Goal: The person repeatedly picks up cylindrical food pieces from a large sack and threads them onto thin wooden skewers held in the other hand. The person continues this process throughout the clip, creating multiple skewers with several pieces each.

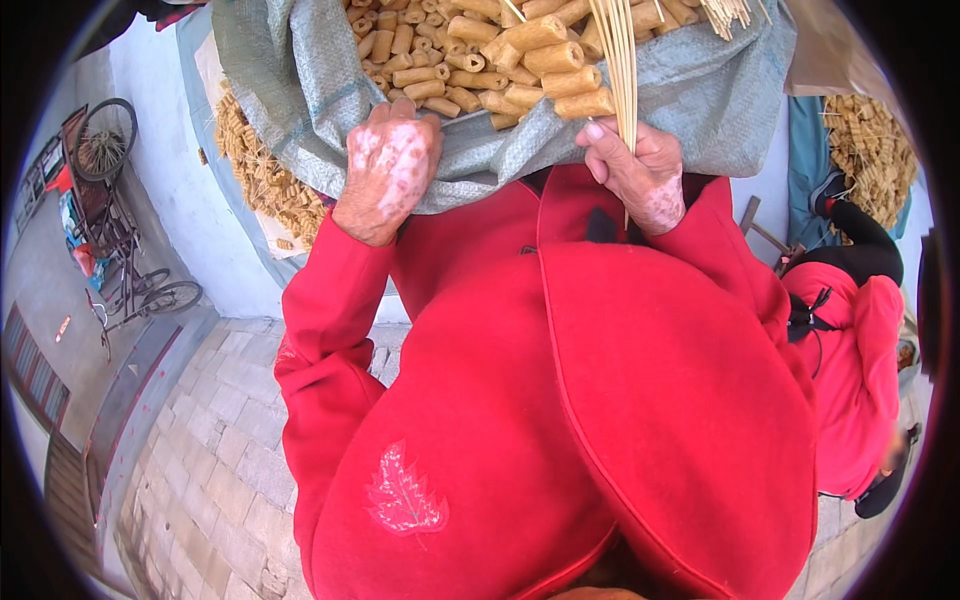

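Across my lap lies a grey-green woven plastic sack [697, 97], heaped with short brown hollow tube-shaped pieces [465, 60]; what they are made of I cannot tell. My left hand [394, 165] rests at the sack's near edge, back up, its fingertips hidden among the folds and pieces. My right hand [634, 165] holds a bundle of thin pale sticks [616, 60], which points away from me. A short row of the tube pieces [577, 90] lies just beyond the right thumb, against the sticks. More thin sticks [727, 13] lie at the sack's far right.
Skewered pieces lie heaped on sheeting to the left [262, 180] and right [870, 157]. A person in a red top [847, 337] sits at the right beside the heap. A tricycle [120, 225] stands at the far left, beyond stone paving [225, 420].
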The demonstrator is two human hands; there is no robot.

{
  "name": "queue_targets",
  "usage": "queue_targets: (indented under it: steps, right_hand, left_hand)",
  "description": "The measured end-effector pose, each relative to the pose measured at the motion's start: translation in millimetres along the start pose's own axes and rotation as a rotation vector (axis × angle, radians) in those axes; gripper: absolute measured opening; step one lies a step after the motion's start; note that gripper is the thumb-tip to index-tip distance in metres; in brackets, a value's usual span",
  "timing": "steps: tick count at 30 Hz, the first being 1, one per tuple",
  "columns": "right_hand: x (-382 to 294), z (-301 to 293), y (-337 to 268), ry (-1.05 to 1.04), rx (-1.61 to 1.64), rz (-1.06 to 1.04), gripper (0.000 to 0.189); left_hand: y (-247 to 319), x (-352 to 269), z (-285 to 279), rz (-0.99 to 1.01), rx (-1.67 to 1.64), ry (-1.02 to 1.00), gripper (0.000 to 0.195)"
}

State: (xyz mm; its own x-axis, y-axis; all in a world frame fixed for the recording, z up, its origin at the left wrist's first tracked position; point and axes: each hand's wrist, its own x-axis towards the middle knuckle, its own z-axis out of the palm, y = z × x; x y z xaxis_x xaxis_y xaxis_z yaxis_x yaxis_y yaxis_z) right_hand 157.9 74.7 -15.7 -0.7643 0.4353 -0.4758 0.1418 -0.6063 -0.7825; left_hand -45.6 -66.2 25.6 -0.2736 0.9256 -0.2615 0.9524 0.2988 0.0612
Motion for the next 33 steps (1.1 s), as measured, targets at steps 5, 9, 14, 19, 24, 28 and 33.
queue_targets:
  steps: [5,9,14,19,24,28,33]
  right_hand:
    - [0.1,1.7,-0.4,0.041,0.017,0.019,0.017]
    - [1.6,1.1,0.6,0.051,0.035,0.024,0.016]
    - [0.6,3.0,-4.7,0.073,0.004,0.051,0.015]
    - [1.5,-2.3,-2.9,0.086,0.049,0.008,0.016]
    - [-1.9,1.2,-17.9,0.129,0.003,-0.012,0.017]
    - [-7.0,-0.5,-33.0,0.159,-0.025,-0.045,0.018]
    - [-22.5,-9.4,-59.9,0.214,-0.004,-0.123,0.018]
  left_hand:
    - [-14.0,6.7,-0.2,0.241,-0.014,0.079,0.013]
    - [-17.7,5.8,9.3,0.155,0.017,-0.074,0.012]
    - [-15.4,1.8,12.8,0.104,0.070,0.018,0.033]
    - [-8.6,10.1,6.5,0.064,0.035,0.141,0.042]
    - [19.1,13.3,-2.1,0.167,-0.207,0.184,0.030]
    - [51.7,26.6,-5.9,0.210,-0.540,0.303,0.032]
    - [86.5,45.3,-10.4,0.313,-0.702,0.277,0.064]
